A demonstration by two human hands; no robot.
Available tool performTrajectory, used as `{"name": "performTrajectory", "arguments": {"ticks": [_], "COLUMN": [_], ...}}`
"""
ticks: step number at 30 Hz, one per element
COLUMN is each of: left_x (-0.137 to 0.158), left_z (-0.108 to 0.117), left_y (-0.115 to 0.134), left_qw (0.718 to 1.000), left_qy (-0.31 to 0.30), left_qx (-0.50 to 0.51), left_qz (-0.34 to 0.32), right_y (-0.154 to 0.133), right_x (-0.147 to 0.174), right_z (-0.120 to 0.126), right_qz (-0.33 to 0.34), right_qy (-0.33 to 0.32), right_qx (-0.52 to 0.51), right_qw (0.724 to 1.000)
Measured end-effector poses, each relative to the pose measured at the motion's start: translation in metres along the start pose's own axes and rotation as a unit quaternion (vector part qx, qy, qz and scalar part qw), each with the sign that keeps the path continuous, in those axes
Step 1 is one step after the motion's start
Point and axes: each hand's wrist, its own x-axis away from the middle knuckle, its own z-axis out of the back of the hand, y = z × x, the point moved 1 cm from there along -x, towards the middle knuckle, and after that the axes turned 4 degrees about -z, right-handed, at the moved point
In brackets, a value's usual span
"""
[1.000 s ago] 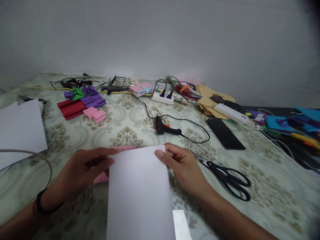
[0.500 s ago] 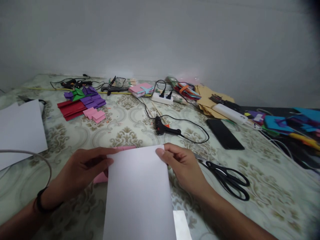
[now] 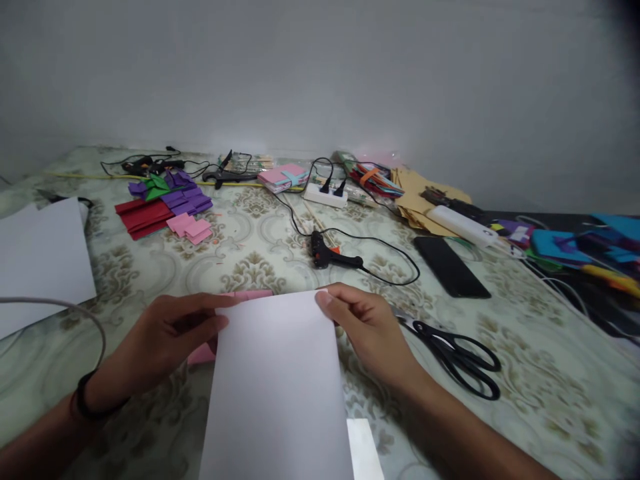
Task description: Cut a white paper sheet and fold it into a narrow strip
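A white sheet of paper (image 3: 277,393) stretches from the bottom edge of the view up to my two hands. My left hand (image 3: 173,340) pinches its upper left corner between thumb and fingers. At the upper right corner, my right hand (image 3: 363,327) grips the sheet with the thumb on top. Pink paper (image 3: 255,294) shows partly from behind the sheet and beside my left hand. A white strip (image 3: 365,448) lies under the sheet's lower right side. Black-handled scissors (image 3: 457,357) rest just right of my right hand, their blades partly hidden.
Beyond my hands lie a black glue gun (image 3: 333,255) with a looping cord and a black phone (image 3: 451,267). Folded coloured papers (image 3: 173,200) and white sheets (image 3: 45,267) are on the left. A power strip (image 3: 325,195) sits near the wall; craft supplies (image 3: 560,247) crowd the right.
Almost nothing differs. The view has shifted very slightly, and both hands keep their hold on the paper's upper corners.
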Motion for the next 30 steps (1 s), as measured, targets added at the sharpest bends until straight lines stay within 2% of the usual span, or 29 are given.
{"name": "performTrajectory", "arguments": {"ticks": [7, 14, 18, 23, 26, 30], "left_x": [-0.001, -0.003, -0.002, -0.002, -0.002, -0.001], "left_z": [-0.002, -0.002, -0.004, -0.009, -0.013, -0.019], "left_y": [0.003, 0.006, 0.003, 0.000, 0.000, 0.000], "left_qw": [1.000, 0.999, 0.999, 0.994, 0.984, 0.963], "left_qy": [-0.001, 0.017, 0.016, 0.034, 0.012, -0.049], "left_qx": [-0.001, 0.032, 0.050, 0.107, 0.172, 0.243], "left_qz": [-0.002, 0.002, 0.006, 0.012, 0.044, 0.110], "right_y": [0.001, 0.003, 0.010, 0.011, 0.013, 0.022], "right_x": [-0.002, -0.004, -0.003, -0.003, -0.004, -0.005], "right_z": [0.001, -0.002, -0.003, -0.004, -0.003, 0.001], "right_qz": [0.029, -0.052, -0.083, -0.113, -0.115, -0.103], "right_qy": [0.012, -0.051, -0.045, -0.036, -0.020, 0.013], "right_qx": [0.027, 0.028, 0.037, 0.001, -0.028, -0.048], "right_qw": [0.999, 0.997, 0.995, 0.993, 0.993, 0.993]}}
